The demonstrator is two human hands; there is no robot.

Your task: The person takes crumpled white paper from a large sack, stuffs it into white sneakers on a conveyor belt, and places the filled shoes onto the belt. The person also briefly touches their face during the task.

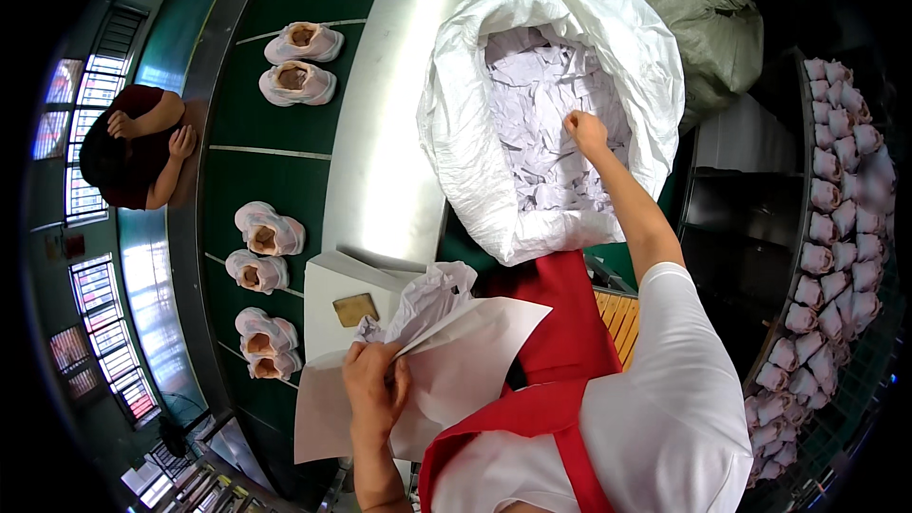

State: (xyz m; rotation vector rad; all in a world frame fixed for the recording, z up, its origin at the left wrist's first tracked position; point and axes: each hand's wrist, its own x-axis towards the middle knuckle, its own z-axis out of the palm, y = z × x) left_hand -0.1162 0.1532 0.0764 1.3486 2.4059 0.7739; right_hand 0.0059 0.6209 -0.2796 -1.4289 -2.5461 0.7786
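My left hand [375, 383] is closed on the edge of a large white paper sheet [465, 361], which spreads out to both sides of it. Against that hand, above the sheet, rests a wad of crumpled paper [432, 293]. My right arm reaches forward into a big white woven sack [458, 123] with a rolled-down rim. Inside lies a heap of crumpled white paper pieces [546, 85]. Over this heap my right hand [586, 133] has its fingers curled together; whatever they may hold is hidden.
Left of me, a green conveyor belt [261, 171] carries pairs of pale shoes [299, 84] behind a metal ledge [380, 133]. A yellowish pad [355, 311] sits on a white box. Another person [142, 147] is across the belt. At right, a rack holds many wrapped shoes [825, 195].
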